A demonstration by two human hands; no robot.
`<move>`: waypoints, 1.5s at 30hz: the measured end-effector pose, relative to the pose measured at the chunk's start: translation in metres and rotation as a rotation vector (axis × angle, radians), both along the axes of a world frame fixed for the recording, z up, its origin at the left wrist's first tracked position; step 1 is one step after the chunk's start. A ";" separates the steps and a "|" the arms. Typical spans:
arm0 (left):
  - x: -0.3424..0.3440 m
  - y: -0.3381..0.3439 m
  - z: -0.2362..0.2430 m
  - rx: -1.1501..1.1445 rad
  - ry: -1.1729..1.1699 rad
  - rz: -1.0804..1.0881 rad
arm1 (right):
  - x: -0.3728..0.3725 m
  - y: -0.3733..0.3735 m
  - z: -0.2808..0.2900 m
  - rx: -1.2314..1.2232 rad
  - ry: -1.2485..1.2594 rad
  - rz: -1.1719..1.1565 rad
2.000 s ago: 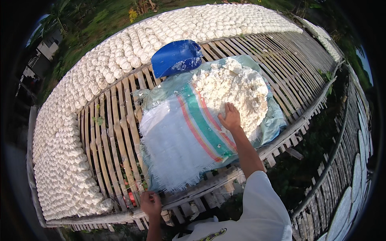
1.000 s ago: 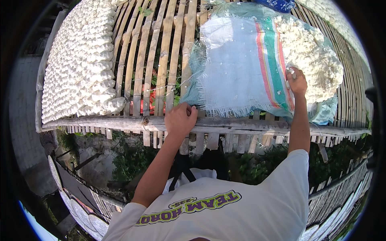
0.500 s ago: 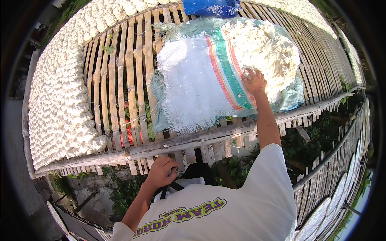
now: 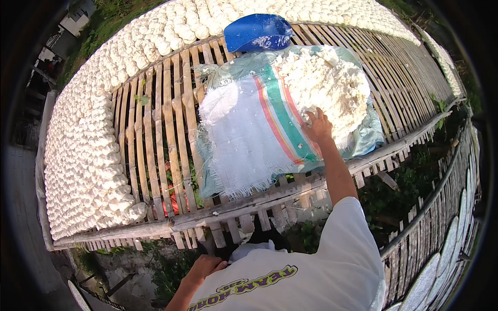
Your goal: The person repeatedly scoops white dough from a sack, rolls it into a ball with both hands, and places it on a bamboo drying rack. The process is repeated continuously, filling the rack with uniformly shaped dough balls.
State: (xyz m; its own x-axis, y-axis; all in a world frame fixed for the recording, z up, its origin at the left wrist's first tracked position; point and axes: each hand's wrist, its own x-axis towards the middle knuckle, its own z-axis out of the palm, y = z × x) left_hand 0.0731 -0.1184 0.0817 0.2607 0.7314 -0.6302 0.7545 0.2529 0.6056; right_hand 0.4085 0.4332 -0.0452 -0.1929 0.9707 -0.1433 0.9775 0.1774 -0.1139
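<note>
I see a sunlit, slatted bamboo rack [image 4: 161,129] from above. A crumbly white mound [image 4: 334,85] sits right of centre, on the right part of a pale woven sheet [image 4: 238,137] with frayed edges and a green band lined in red and yellow. My right hand [image 4: 319,127] is at the mound's near left edge, fingers curled; I cannot tell whether its grip holds any of the white stuff (the fingertips blend into it). My left hand [image 4: 204,269] is low, beside the white shirt [image 4: 337,254], with fingers bent; whether that grip has hold of anything, I cannot tell. A blue scoop-like container [image 4: 259,33] lies just beyond the sheet. Packed rows of white lumps [image 4: 85,171] line the rack's left and far sides.
</note>
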 end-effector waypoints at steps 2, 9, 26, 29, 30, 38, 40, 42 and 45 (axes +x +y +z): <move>0.004 0.002 0.009 -0.061 0.002 0.091 | -0.003 0.003 0.000 0.047 -0.050 0.019; -0.020 -0.016 -0.032 0.119 0.079 0.077 | 0.001 0.016 -0.008 -0.074 -0.020 0.073; -0.044 -0.077 -0.101 0.314 0.344 0.721 | -0.019 0.011 0.001 -0.059 -0.097 0.031; -0.048 -0.083 -0.108 0.167 0.343 0.831 | -0.019 0.009 0.003 -0.046 -0.131 0.024; -0.052 -0.088 -0.105 0.094 0.305 0.828 | -0.020 0.009 0.003 -0.045 -0.119 0.019; -0.083 -0.071 -0.008 0.262 0.241 0.504 | -0.005 0.004 -0.015 0.159 -0.098 0.076; -0.066 -0.023 0.008 0.326 0.151 0.700 | 0.007 -0.004 -0.017 0.294 0.247 -0.049; -0.046 0.046 0.008 0.326 -0.184 0.874 | 0.020 -0.012 -0.014 0.490 0.584 -0.037; -0.004 0.150 -0.003 0.647 -0.400 0.555 | 0.034 -0.028 -0.002 0.615 0.360 0.167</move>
